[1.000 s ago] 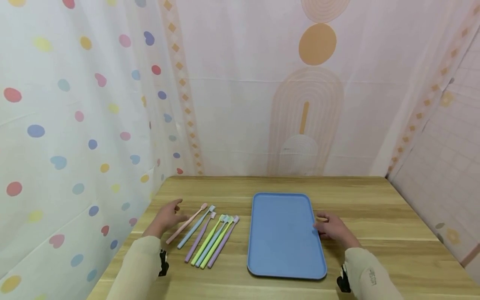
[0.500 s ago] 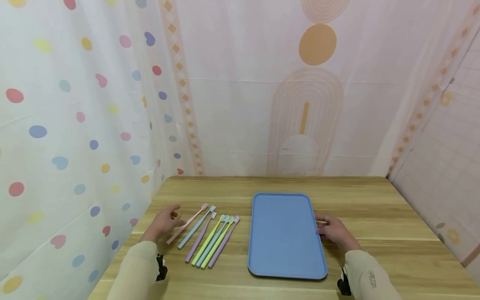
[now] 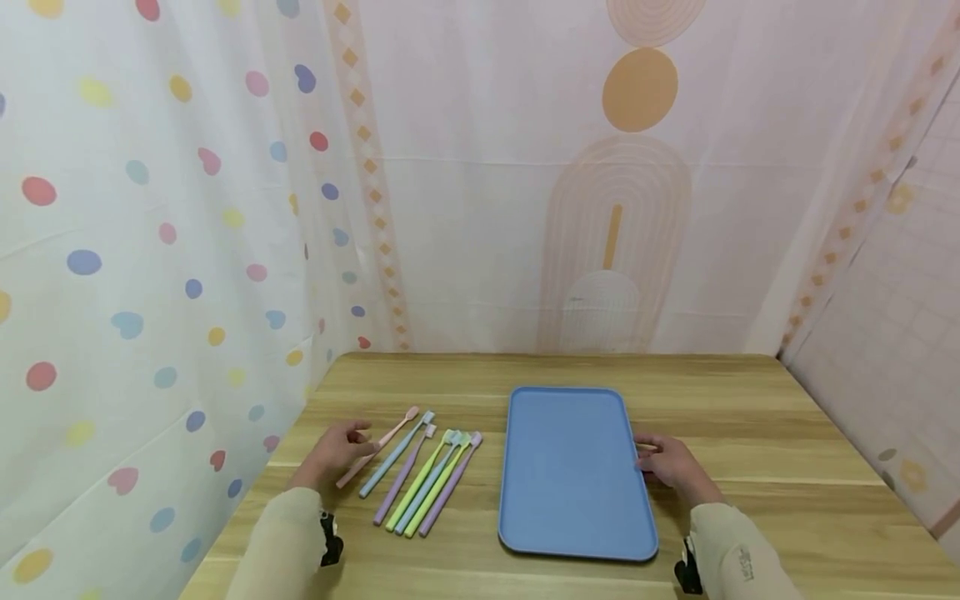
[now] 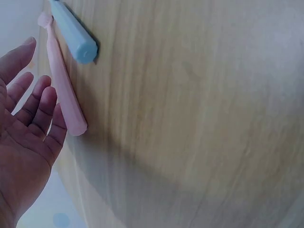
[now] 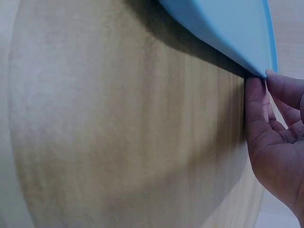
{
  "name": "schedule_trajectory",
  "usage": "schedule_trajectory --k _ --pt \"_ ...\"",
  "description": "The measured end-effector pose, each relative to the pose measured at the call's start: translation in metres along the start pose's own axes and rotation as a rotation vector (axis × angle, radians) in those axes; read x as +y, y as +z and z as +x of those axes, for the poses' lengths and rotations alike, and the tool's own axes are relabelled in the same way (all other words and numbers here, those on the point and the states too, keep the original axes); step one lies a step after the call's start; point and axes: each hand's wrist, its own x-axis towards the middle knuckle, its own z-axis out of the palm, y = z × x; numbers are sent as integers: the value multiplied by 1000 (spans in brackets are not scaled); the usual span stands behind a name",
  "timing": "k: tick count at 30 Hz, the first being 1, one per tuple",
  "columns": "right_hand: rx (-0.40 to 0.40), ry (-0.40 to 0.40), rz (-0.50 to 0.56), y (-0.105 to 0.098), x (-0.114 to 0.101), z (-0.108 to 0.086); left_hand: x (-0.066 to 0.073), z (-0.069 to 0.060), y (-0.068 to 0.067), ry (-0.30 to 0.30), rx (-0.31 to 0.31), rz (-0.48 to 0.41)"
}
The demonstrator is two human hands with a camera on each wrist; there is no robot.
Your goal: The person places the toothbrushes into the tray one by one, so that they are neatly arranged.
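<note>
- Behind the far edge of a wood-grain table (image 3: pixel 735 408), pale hanging fabric (image 3: pixel 465 208) with an orange disc and nested arches.
- At the left, a white curtain (image 3: pixel 180 250) with coloured dots and hearts; at the right, pale fabric (image 3: pixel 885 308) with a grid and flower print.
- On the left half of the table, seven toothbrushes lying in a loose fan, heads toward the far edge, handle ends toward the person.
- From left to right: a pink toothbrush (image 4: pixel 68 95), a blue toothbrush (image 3: pixel 395 457) and a purple toothbrush (image 3: pixel 397 487), set slightly apart; then, close together, green, blue, green and purple ones.
- Right of these, well clear of them, a blue tray (image 3: pixel 578 475) lying lengthwise away from the person.
- Left hand (image 3: pixel 333 454) just beside the pink toothbrush, fingers loosely bent, thumb well apart from them, hold of nothing; impossible to tell whether touching the handle.
- Right hand (image 3: pixel 670 465) at the tray's right edge, pinching the rim with thumb above and forefinger below, only a thin gap between the two.
- On both arms, cream sleeves (image 3: pixel 277 542), with a black device (image 3: pixel 330 540) at each wrist.
</note>
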Motion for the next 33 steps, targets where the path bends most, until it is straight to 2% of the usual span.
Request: schedule_trajectory --k 4,11,17,21,27,33 --pt "11 15 5 -1 1 -1 -1 4 4 -11 6 8" --pt "13 33 4 -3 4 -4 -1 5 10 10 9 2" --pt "3 20 18 -2 7 -4 -5 6 16 -12 20 -23" --pt "6 25 27 -2 6 -3 -6 6 16 8 36 3" --pt "-12 29 38 0 4 3 -9 5 14 -20 74 32" --pt "17 38 61 1 8 4 -6 7 16 -7 75 29"
